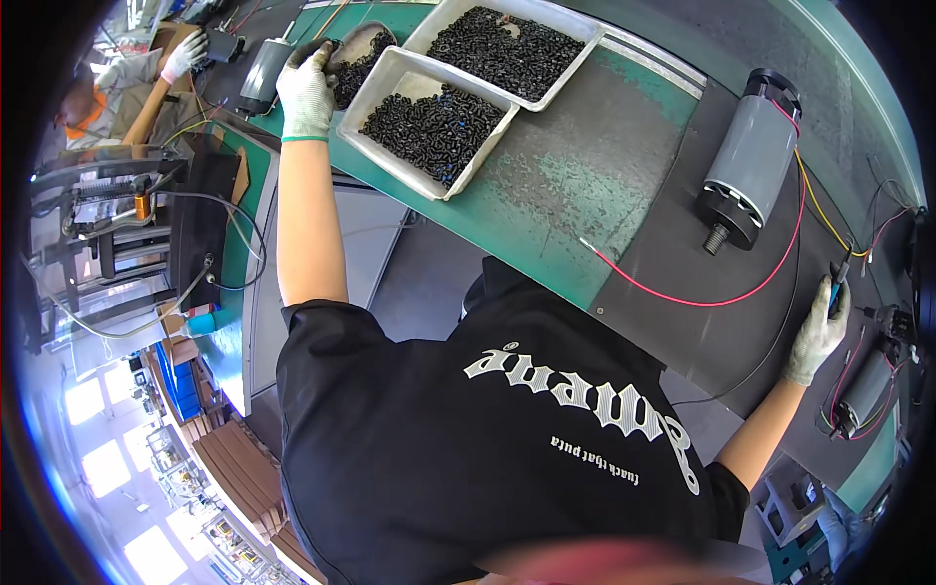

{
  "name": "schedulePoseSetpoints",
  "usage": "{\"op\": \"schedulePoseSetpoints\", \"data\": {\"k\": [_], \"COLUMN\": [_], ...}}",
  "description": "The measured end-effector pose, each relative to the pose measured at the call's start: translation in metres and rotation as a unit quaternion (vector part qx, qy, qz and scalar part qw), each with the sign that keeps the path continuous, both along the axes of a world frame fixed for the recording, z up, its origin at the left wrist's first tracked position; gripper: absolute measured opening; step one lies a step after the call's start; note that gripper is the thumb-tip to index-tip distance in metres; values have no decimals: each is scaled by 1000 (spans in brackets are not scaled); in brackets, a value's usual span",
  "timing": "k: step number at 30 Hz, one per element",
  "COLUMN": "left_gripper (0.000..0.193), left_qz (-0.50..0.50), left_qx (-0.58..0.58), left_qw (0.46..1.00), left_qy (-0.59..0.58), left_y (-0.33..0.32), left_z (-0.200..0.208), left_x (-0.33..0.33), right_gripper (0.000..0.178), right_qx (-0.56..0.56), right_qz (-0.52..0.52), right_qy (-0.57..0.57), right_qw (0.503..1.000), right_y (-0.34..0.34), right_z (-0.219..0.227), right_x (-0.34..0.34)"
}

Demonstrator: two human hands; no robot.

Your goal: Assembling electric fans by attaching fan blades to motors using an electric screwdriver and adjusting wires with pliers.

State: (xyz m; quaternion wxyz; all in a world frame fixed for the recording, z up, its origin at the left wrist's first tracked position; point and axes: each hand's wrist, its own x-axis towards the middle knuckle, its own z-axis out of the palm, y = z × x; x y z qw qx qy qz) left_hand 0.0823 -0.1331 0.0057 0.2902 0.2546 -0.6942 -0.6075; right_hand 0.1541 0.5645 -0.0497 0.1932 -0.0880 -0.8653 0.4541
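My left hand, in a white glove with darkened fingertips, reaches to the edge of a round dish of small black parts. Its fingers are drawn together; whatever they hold is too small to make out. At the far right my gloved right hand is closed round blue-handled pliers. The jaws point up by the bare ends of thin wires. A grey cylindrical motor with black ends lies on the bench, left of and beyond the right hand. A long red wire and a yellow wire trail from it.
Two white trays full of small black parts stand on the worn green bench. Another motor lies right of my right hand. One more motor is at far left, near a co-worker's gloved hand. A machine frame stands left.
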Motion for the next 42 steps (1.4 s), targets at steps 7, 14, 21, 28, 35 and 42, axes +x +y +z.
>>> {"op": "schedulePoseSetpoints", "data": {"k": [7, 14, 21, 28, 35, 42], "left_gripper": [11, 23, 35, 41, 35, 27], "left_qz": [-39, -75, -430, -485, -432, -489], "left_qx": [114, 141, 285, 343, 346, 188], "left_qw": [992, 982, 843, 733, 758, 773], "left_qy": [19, 101, 155, 333, 345, 358], "left_y": [16, 121, 365, 394, 399, 397], "left_z": [0, 29, 64, 55, 62, 55], "left_x": [10, 32, 65, 33, 59, 31], "right_gripper": [36, 42, 45, 50, 51, 46], "right_qx": [68, 106, 231, 375, 378, 388], "right_qz": [0, 19, 185, 203, 194, 198], "right_qy": [13, 21, 96, 204, 216, 147], "right_qw": [998, 994, 950, 881, 879, 888], "right_y": [-5, -30, -115, -123, -123, -109], "right_z": [6, 35, 149, 157, 152, 145], "right_x": [2, 11, 20, 14, 9, -12]}}
